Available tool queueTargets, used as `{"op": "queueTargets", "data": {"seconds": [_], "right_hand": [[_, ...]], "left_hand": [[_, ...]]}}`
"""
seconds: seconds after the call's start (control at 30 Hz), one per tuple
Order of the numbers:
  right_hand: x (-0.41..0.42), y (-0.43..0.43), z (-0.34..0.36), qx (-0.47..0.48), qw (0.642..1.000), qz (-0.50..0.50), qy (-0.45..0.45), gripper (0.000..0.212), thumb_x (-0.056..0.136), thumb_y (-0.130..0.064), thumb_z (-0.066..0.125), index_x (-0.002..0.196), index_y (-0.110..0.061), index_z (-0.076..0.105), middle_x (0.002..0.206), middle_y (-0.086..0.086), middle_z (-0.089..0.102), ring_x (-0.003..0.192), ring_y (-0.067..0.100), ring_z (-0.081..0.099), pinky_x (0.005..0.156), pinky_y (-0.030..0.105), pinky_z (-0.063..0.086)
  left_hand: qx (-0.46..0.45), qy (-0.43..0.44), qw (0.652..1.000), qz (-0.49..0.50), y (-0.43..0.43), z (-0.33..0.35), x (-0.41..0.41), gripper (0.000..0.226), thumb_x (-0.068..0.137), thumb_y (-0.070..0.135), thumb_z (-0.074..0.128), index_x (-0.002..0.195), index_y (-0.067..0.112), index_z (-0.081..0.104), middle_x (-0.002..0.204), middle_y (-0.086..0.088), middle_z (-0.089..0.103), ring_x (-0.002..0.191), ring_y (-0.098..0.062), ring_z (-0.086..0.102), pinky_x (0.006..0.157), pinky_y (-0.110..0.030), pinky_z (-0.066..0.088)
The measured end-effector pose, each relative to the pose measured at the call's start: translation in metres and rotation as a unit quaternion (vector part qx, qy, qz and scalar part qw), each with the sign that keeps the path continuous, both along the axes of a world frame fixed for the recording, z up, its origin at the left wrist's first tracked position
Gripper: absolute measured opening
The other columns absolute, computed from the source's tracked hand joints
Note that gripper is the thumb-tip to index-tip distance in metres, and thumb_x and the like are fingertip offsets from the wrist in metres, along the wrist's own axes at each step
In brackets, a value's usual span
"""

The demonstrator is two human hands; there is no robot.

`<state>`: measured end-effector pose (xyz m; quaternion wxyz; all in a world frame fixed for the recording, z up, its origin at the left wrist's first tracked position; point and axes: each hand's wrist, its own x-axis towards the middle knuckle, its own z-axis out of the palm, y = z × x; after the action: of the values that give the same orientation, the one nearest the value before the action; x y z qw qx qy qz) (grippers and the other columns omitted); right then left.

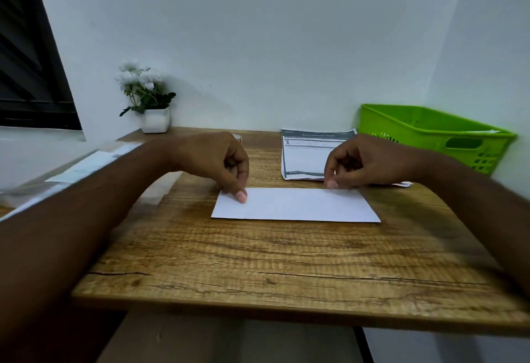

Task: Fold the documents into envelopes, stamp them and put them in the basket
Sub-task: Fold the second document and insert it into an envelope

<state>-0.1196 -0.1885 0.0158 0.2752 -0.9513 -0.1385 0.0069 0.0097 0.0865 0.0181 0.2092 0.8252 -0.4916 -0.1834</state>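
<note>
Two hands, yours, meet on one paper (295, 205) lying flat in the middle of the table (258, 262). Your left hand (212, 159) and right hand (370, 162) each curl and pinch a far corner, thumbs on top, probably to keep the edges square while a fold is set. It is plain white, long and narrow, its upper face blank. More documents (309, 153) wait just behind, and the green basket (430, 127) sits at far right.
</note>
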Motion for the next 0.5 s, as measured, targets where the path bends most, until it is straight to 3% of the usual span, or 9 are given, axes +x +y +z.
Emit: {"op": "queueTargets", "data": {"seconds": [0.1, 0.27, 0.5], "right_hand": [[0.005, -0.001, -0.005, -0.007, 0.999, -0.003, -0.053, 0.005, 0.086, -0.024, 0.073, 0.081, -0.025, 0.073, 0.062, 0.001, 0.066, 0.054, 0.01, 0.051, 0.055, 0.025, 0.037], [0.01, 0.004, -0.011, -0.008, 0.996, -0.002, -0.09, 0.005, 0.087, -0.024, 0.073, 0.082, -0.024, 0.072, 0.064, 0.003, 0.067, 0.057, 0.011, 0.051, 0.055, 0.022, 0.037], [0.015, 0.007, -0.023, -0.058, 0.991, -0.024, -0.117, 0.003, 0.086, -0.031, 0.072, 0.084, -0.029, 0.072, 0.062, -0.016, 0.06, 0.058, 0.003, 0.049, 0.056, 0.017, 0.034]], "left_hand": [[-0.043, -0.017, 0.999, 0.021, 0.003, -0.004, 0.004, 0.034, 0.068, 0.036, 0.08, 0.079, 0.006, 0.07, 0.077, -0.012, 0.07, 0.065, -0.013, 0.06, 0.058, -0.018, 0.045], [-0.065, -0.043, 0.997, 0.029, 0.0, -0.007, 0.005, 0.025, 0.079, 0.027, 0.076, 0.079, 0.003, 0.068, 0.062, 0.004, 0.064, 0.055, -0.002, 0.054, 0.053, -0.01, 0.04], [-0.072, -0.068, 0.995, 0.018, -0.004, -0.018, 0.01, 0.02, 0.082, 0.025, 0.075, 0.071, 0.011, 0.065, 0.056, 0.008, 0.058, 0.051, -0.002, 0.051, 0.052, -0.014, 0.039]]}}
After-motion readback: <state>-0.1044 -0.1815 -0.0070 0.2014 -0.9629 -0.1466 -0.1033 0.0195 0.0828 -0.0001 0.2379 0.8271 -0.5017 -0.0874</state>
